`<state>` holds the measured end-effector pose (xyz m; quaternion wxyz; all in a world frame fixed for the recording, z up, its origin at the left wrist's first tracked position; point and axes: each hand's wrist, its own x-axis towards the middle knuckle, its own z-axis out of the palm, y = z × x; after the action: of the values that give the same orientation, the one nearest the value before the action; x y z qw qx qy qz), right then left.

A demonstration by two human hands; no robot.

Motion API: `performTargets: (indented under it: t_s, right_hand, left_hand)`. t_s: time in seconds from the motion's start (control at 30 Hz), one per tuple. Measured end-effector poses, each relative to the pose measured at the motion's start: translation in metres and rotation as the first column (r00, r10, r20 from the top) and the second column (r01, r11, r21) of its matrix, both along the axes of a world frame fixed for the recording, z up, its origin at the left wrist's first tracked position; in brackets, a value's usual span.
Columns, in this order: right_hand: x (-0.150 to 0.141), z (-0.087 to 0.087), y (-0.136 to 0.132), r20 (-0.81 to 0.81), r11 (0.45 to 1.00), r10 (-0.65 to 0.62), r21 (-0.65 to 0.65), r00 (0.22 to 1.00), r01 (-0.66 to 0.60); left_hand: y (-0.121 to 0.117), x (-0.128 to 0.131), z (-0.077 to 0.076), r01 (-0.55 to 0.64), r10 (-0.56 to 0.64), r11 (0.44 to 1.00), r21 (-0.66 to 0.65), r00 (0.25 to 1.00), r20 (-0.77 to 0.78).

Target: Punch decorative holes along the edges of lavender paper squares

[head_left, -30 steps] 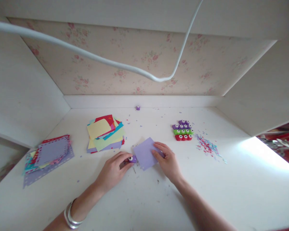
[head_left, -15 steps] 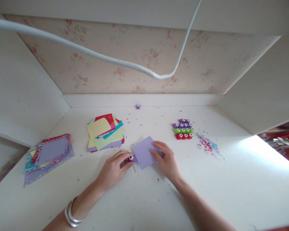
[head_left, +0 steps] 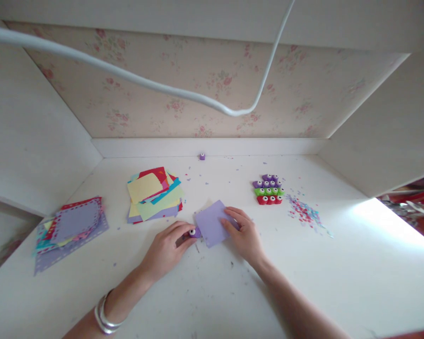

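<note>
A small purple craft punch with a white button is pinched between the thumb and fingers of my left hand. It sits at the left corner of a purple sheet of paper. My right hand grips the sheet at its right side, thumb and fingers closed on it. Whether the corner lies inside the punch's slot is too small to tell. Small punched holes show near the sheet's lower edge.
Coloured paper sheets lie piled beyond my left hand; hole-edged sheets are further left. Rows of purple, green and red punches stand right, beside paper confetti. Another purple punch is by the wall. A white cable hangs in front.
</note>
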<state>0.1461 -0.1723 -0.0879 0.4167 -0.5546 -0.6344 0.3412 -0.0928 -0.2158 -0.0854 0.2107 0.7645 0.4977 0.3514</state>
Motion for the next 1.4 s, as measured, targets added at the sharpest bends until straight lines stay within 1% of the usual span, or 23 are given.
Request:
performTargets:
  t_s: [0.17, 0.3, 0.37, 0.47, 0.53, 0.6, 0.63, 0.7, 0.77, 0.83, 1.0, 1.4]
  right_hand:
    - [-0.002, -0.003, -0.001, 0.004, 1.0, 0.007, 0.0, 1.0, -0.007]
    - [-0.006, -0.002, -0.006, 0.021, 0.999, 0.021, 0.045, 1.0, -0.022]
    - [-0.007, 0.001, -0.009, 0.073, 0.996, 0.048, 0.07, 0.996, -0.053]
    - [-0.006, 0.007, -0.013, 0.192, 0.985, 0.109, 0.108, 0.975, -0.131]
    - [-0.003, 0.009, -0.014, 0.28, 0.964, 0.142, 0.177, 0.949, -0.196]
    - [0.001, 0.011, -0.013, 0.373, 0.926, 0.183, 0.246, 0.91, -0.287]
    - [0.003, 0.011, -0.012, 0.421, 0.904, 0.214, 0.257, 0.881, -0.342]
    - [0.005, 0.011, -0.01, 0.501, 0.87, 0.277, 0.232, 0.82, -0.435]
    - [0.005, 0.012, -0.009, 0.546, 0.856, 0.306, 0.201, 0.78, -0.477]
    - [0.003, 0.012, -0.01, 0.561, 0.853, 0.305, 0.198, 0.77, -0.482]
    - [0.001, 0.01, -0.011, 0.563, 0.854, 0.279, 0.224, 0.778, -0.469]
    - [-0.001, 0.01, -0.011, 0.557, 0.857, 0.266, 0.236, 0.786, -0.457]
  left_hand:
    - [0.0, 0.0, 0.0, 0.006, -0.006, 1.0, 0.008, 1.0, 0.003]
    - [0.001, 0.001, 0.001, 0.017, -0.017, 1.0, 0.016, 1.0, -0.014]
    - [0.001, 0.001, 0.002, 0.022, -0.022, 1.0, 0.009, 0.999, -0.028]
    - [0.001, 0.001, 0.004, 0.029, -0.029, 1.0, -0.01, 0.999, -0.033]
    - [0.001, 0.001, 0.005, 0.039, -0.04, 0.999, -0.025, 0.999, -0.031]
    - [0.001, 0.001, 0.005, 0.045, -0.046, 0.998, -0.036, 0.999, -0.027]
    - [0.001, 0.001, 0.006, 0.046, -0.047, 0.998, -0.038, 0.999, -0.025]
    - [0.001, 0.0, 0.007, 0.046, -0.047, 0.998, -0.042, 0.999, -0.023]
    - [0.0, 0.0, 0.009, 0.052, -0.053, 0.998, -0.046, 0.998, -0.021]
    - [0.0, 0.001, 0.011, 0.063, -0.064, 0.996, -0.055, 0.998, -0.019]
    - [-0.001, 0.002, 0.012, 0.082, -0.083, 0.995, -0.054, 0.996, -0.03]
    - [0.0, 0.004, 0.013, 0.078, -0.079, 0.996, -0.034, 0.996, -0.032]
